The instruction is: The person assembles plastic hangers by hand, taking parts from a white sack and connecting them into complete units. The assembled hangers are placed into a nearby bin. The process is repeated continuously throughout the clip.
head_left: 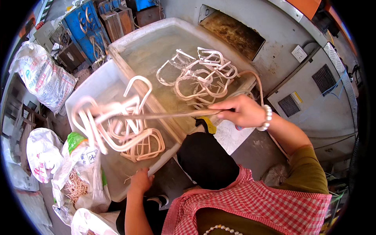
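One stick (172, 115) is pinched in the right hand (244, 112), crossing the right edge of the smaller tub (96, 80); whether the left hand (141, 181) grips the near edge, I cannot tell. Pale bent tubes (133, 141) heaped inside could spill if the stick snags their tangled loops

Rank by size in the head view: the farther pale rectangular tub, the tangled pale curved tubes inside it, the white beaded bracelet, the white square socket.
1. Farther tub
2. Tangled tubes
3. Beaded bracelet and square socket: too alike to rank; the bracelet looks nearer.
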Demonstrator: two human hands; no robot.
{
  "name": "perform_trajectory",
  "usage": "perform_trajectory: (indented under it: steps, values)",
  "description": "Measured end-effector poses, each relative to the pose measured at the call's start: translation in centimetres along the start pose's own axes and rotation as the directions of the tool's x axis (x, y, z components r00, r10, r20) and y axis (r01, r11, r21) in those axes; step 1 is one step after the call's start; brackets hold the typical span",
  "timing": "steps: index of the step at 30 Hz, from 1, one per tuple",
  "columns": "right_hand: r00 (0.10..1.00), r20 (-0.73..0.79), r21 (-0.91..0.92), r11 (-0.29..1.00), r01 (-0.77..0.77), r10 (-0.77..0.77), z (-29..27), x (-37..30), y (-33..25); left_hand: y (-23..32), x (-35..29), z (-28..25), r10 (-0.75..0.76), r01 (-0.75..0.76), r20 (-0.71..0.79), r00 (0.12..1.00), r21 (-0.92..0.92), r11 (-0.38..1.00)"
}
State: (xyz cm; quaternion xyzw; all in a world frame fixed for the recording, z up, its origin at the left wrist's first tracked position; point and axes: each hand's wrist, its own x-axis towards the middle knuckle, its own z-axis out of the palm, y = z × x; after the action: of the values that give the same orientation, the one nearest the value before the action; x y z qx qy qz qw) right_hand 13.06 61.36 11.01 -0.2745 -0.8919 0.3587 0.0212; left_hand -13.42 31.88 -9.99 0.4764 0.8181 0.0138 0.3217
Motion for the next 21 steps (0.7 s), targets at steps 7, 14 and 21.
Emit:
perform_trajectory:
  steps: [7,14,21]
  values:
    - [0.956,0.011,-0.777,0.599,0.193,-0.295,-0.8,-0.5,4.2,0.4,0.1,-0.6,0.003,-0.003,0.008,1.0,-0.022,1.0]
    - [0.992,-0.129,-0.688,0.719,-0.1,0.014,-8.5,-8.0,4.7,1.1,0.0,-0.1,0.013,-0.013,0.012,1.0,0.0,1.0]
    - [0.868,-0.439,-0.323,0.861,-0.394,0.232,-10.6,-13.1,10.8,1.4,0.6,-0.1,0.058,-0.057,0.008,0.998,-0.013,0.998]
